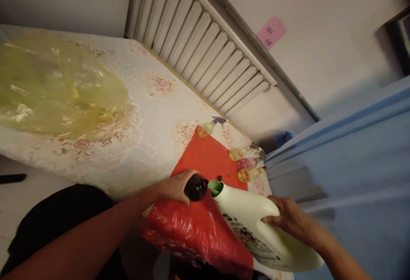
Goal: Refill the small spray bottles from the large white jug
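The left hand [179, 187] clasps a round, glossy dark bottle [196, 189]; the right hand [291, 221] grips a tilted cream plastic jug [248, 209], apparently for pouring, which calls for steady alignment.

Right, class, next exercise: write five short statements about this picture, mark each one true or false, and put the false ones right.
1. The right hand grips the pale jug. True.
2. The left hand is holding a spray bottle with clear yellow liquid. False: it holds the dark bottle.
3. The jug's green spout faces the dark bottle. True.
4. The handwritten note is blue. False: it is pink.
5. The yellow plastic bag lies on the floral tablecloth. True.
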`<state>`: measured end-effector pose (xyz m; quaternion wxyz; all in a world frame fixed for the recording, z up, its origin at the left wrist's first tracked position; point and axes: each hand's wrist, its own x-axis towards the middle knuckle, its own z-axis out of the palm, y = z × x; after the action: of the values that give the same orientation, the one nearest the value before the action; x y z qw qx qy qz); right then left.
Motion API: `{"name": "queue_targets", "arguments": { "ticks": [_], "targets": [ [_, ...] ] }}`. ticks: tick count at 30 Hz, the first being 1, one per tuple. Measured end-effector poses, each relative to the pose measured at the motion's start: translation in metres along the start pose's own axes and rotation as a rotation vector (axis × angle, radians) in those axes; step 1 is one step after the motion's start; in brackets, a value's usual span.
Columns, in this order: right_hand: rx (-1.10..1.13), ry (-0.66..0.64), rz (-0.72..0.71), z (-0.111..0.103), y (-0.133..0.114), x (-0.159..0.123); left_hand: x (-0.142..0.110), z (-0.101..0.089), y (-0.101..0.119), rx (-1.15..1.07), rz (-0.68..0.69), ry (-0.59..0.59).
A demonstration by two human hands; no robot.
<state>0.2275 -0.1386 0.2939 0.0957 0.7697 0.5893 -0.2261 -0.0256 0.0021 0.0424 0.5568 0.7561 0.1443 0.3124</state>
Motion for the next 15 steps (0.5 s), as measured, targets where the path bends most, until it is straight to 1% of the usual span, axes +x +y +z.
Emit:
{"name": "queue_targets", "arguments": {
  "ticks": [5,9,13,15],
  "targets": [
    [0.186,0.024,0.021,0.004,0.013,0.001,-0.002,0.001,-0.007,0.011,-0.057,0.007],
    [0.329,0.063,0.024,0.0,0.021,0.005,-0.003,0.0,-0.005,0.004,-0.105,-0.006],
    [0.378,0.191,0.014,-0.008,0.021,0.014,-0.002,0.001,-0.002,-0.008,-0.087,-0.001],
    [0.429,0.266,-0.019,-0.01,0.021,0.022,-0.002,0.001,-0.001,-0.006,-0.087,0.008]
  ]
}}
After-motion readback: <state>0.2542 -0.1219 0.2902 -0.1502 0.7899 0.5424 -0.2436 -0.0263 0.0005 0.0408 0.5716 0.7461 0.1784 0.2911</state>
